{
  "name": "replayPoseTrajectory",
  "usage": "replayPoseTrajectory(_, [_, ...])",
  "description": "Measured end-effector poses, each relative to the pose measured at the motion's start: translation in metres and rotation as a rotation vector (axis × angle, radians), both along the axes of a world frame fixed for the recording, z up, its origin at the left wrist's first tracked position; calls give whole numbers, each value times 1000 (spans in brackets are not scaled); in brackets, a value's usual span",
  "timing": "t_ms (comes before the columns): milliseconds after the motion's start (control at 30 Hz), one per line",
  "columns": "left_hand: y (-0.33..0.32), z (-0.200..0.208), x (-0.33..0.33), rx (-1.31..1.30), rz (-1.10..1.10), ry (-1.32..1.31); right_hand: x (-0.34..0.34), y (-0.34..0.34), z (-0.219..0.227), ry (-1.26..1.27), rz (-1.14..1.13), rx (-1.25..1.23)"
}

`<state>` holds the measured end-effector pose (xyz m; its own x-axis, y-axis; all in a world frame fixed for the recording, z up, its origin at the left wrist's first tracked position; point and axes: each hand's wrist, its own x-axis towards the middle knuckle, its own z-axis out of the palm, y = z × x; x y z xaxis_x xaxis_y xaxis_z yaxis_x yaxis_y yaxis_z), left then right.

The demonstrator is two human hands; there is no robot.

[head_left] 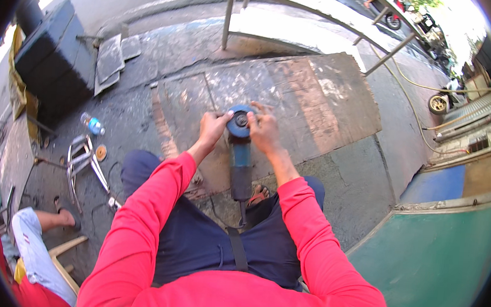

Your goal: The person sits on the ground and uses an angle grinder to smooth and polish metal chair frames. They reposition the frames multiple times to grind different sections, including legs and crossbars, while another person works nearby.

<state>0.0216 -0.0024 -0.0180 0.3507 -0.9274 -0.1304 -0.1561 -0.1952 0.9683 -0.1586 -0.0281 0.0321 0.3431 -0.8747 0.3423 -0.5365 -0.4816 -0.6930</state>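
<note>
An angle grinder (241,163) lies lengthwise between my knees, its dark handle toward me and its head pointing away. On its head sits a round blue disc (237,131), with a metal nut (241,120) at the centre. My left hand (213,129) grips the disc's left edge, thumb on top. From the right, my right hand (263,130) holds the opposite edge, its thumb near the nut and some fingers reaching past the far rim. The undersides of both grips are hidden. A dark cord runs from the handle's near end.
A worn board (296,100) lies on the ground beneath the grinder. To the left are a metal frame (86,161), a plastic bottle (93,123) and a small tan disc (101,152). Another person's leg (43,235) shows at lower left. A green panel (427,260) stands at right.
</note>
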Motion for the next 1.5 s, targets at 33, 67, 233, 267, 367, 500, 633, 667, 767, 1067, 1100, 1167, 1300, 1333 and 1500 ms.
replayPoseTrajectory(33, [1, 1, 0, 19, 6, -7, -1, 1, -1, 30, -21, -11])
replayPoseTrajectory(67, [1, 3, 0, 37, 5, 2, 0, 1, -1, -4, -7, -8])
replayPoseTrajectory(233, [4, 16, -1, 112, -15, -2, 1, 2, 1, -7, 31, 18])
replayPoseTrajectory(267, [5, 18, 0, 101, -16, 3, 2, 3, 2, -4, 39, 32])
replayPoseTrajectory(367, [7, 23, -1, 85, -12, 4, 3, 3, 2, 35, 47, 11])
replayPoseTrajectory(500, [6, 16, -3, 88, -3, 26, 4, 1, 1, 26, 53, 12])
replayPoseTrajectory(633, [8, -2, -9, 3, 128, 264, 7, 1, 5, 52, 27, -53])
replayPoseTrajectory(667, [10, -6, -5, 51, 106, 276, 8, 2, 6, 58, 13, -65])
replayPoseTrajectory(767, [14, -9, 9, 202, -88, 353, 15, 3, 10, 72, 61, -111])
replayPoseTrajectory(1067, [18, -8, -15, 262, -339, 163, 27, -23, 10, 585, 513, -294])
replayPoseTrajectory(1100, [20, -8, -23, 78, -204, 117, 24, -28, 13, 588, 559, -305])
replayPoseTrajectory(1167, [19, -10, -32, 93, -213, 106, 16, -37, 20, 601, 644, -254])
replayPoseTrajectory(1300, [26, -15, -57, 51, -58, 21, 1, -51, 27, 615, 727, -282])
replayPoseTrajectory(1333, [27, -16, -61, 46, -33, 34, -1, -51, 25, 631, 717, -266])
replayPoseTrajectory(1500, [28, -23, -68, 6, 1, 136, 11, -34, 3, 337, 419, -187])
